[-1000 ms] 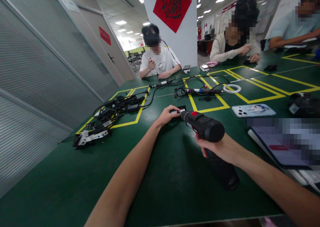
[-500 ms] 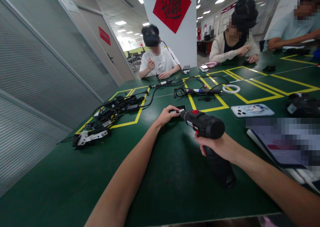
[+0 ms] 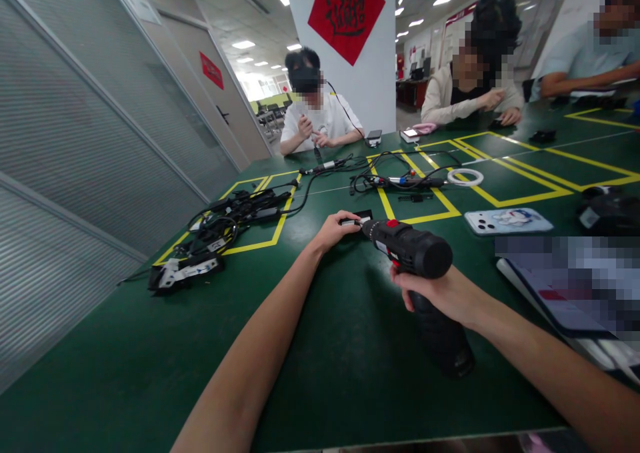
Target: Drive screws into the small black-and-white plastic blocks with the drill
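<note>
My right hand (image 3: 435, 290) is wrapped round the grip of a black cordless drill (image 3: 410, 246) with red details. The drill lies level and points away to the left, its chuck close to my left fingers. With its fingers bent, my left hand (image 3: 337, 230) grips a small dark piece (image 3: 365, 215) with a pale strip, low on the green table (image 3: 320, 373). The drill's tip meets or nearly meets this piece; the exact contact is too small to tell. Part of the piece is hidden behind my fingers and the chuck.
Tangled black cables (image 3: 240, 216) lie to the left, more cables and a white ring (image 3: 465, 177) farther back. A phone (image 3: 507, 220) and a tablet-like device (image 3: 565, 293) are at the right. Several people sit across the table; one person (image 3: 320, 123) handles a small tool.
My hands and the drill hold almost the same pose; the view shifts slightly. The person opposite has raised one hand from the table toward the other.
</note>
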Demonstrator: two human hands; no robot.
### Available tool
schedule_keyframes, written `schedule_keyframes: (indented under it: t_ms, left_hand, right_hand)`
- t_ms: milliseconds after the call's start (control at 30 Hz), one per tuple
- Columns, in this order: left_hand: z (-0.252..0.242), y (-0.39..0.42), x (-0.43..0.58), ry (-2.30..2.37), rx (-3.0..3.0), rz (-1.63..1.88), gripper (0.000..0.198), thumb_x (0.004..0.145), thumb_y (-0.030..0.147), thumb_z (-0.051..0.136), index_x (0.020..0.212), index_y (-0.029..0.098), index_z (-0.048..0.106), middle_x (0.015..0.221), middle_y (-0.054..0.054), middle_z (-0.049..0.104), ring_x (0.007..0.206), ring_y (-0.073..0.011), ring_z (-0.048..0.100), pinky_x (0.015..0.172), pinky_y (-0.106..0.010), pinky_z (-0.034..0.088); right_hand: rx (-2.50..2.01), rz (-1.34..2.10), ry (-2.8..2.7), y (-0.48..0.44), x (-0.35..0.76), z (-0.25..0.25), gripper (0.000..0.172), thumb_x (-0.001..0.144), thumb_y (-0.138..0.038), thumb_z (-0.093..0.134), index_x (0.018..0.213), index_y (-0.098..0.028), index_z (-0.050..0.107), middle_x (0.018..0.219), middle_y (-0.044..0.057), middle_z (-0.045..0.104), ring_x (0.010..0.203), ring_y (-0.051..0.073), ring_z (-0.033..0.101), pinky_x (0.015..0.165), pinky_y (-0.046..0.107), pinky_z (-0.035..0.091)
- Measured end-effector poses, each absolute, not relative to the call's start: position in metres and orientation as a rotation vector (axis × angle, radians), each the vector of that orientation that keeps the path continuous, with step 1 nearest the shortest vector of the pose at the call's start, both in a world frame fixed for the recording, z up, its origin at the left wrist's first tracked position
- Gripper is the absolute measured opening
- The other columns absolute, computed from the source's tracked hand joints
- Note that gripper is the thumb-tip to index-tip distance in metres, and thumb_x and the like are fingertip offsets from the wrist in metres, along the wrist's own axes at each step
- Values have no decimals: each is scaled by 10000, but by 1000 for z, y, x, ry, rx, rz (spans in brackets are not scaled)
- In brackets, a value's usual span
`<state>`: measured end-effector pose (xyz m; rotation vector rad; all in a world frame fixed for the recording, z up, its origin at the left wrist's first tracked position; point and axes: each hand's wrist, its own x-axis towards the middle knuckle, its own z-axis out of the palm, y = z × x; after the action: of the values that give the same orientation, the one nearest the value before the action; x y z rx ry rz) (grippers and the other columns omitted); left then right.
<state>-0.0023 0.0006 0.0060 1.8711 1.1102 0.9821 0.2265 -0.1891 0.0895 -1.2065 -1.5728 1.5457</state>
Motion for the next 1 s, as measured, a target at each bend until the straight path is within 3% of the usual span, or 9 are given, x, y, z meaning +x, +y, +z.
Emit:
schedule_keyframes:
  t_ms: [1000]
  left_hand:
    - [12,-4,-1,1133,1919,936,301,651,299,682,932,192,682,1033,-41,635,964,-192,564,910,-335,412]
  right_hand:
    - [-1240,1552,-1585,-188,227,93,190,767,-340,600,835,-163,588,577,-4,599,561,163,595,623,313,446]
